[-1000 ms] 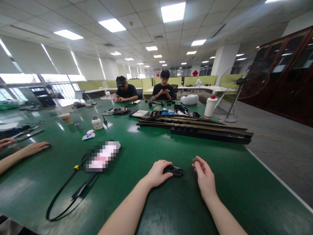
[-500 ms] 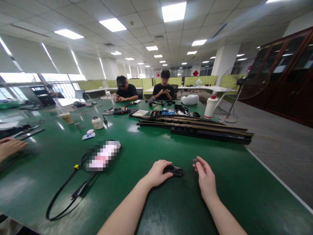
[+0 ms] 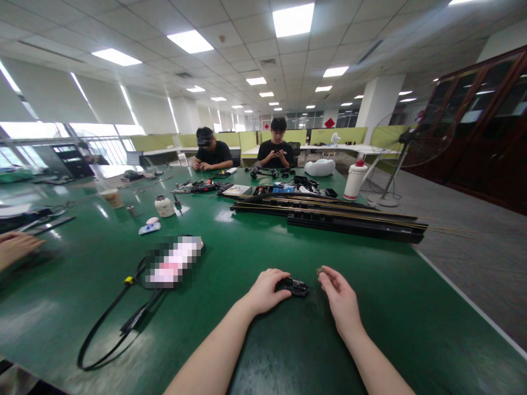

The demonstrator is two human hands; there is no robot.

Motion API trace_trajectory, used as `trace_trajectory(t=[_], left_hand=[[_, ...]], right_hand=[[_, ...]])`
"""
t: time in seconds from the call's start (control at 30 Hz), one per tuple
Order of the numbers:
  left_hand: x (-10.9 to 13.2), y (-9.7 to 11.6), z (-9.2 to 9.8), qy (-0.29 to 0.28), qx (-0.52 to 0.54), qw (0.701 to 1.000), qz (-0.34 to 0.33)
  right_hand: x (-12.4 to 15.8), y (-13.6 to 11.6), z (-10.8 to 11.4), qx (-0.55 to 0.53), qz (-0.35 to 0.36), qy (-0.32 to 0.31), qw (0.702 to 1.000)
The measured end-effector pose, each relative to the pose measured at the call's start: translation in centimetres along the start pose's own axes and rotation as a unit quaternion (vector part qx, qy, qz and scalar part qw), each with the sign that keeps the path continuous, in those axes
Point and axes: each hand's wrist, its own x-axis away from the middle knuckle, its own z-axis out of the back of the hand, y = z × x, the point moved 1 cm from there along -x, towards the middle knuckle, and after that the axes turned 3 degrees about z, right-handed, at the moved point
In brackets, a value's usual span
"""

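On the green table (image 3: 263,351) lies a small black device with its inner parts exposed (image 3: 297,287). My left hand (image 3: 267,292) is closed around its left end, thumb on the near side and fingers on the far side. To the right of the device, my right hand (image 3: 341,299) is raised a little and pinches a small greyish piece (image 3: 320,271) between thumb and fingertips. That piece is apart from the device, and its kind is too small to make out.
Long black rails with thin brass-coloured rods (image 3: 354,222) lie beyond my hands. A black cable loop (image 3: 84,345) and a blurred-out screen (image 3: 175,263) are left. A white bottle (image 3: 354,181) stands far right. Another person's hand (image 3: 18,248) rests at the left edge; two people sit opposite.
My right hand has moved left with the small piece, closer to the black device. My left hand and the device have stayed in place.
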Motion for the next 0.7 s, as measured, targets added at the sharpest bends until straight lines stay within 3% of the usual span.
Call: trace_trajectory(t=[0.23,0.33,0.5,0.7], left_hand=[[-0.1,0.0,0.0,-0.001,-0.008,1.000,-0.004],[0.0,-0.1,-0.1,0.001,-0.009,1.000,-0.003],[0.0,-0.2,-0.2,0.003,-0.005,1.000,-0.005],[-0.1,-0.2,-0.2,0.000,-0.002,1.000,-0.010]], right_hand=[[0.5,-0.4,-0.7,0.013,0.028,-0.079,0.996],[0.8,-0.2,-0.9,0.073,0.051,-0.118,0.989],[1.3,-0.2,-1.2,0.158,0.131,-0.167,0.964],[1.5,-0.1,-1.5,0.291,0.196,-0.228,0.908]])
